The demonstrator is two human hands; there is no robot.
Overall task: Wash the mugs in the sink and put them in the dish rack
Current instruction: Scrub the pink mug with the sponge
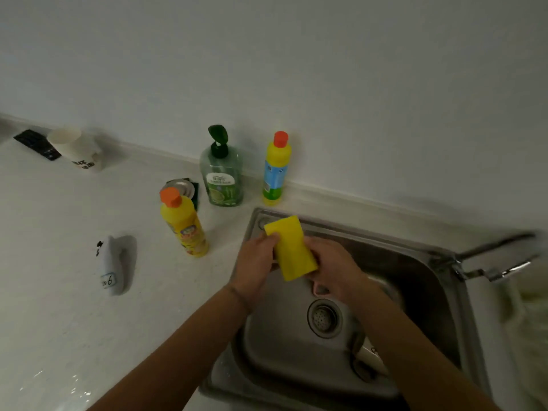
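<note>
Three bottles (221, 170), two mugs (77, 148), one yellow sponge (292, 247), one sink (415, 262).

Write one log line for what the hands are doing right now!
left hand: holds yellow sponge | right hand: holds sponge too | place: over sink | mug: lying on counter, untouched

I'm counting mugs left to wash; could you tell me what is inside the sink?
The sink shows its drain and one white mug near the front; the hands and sponge cover part of the basin.
</note>
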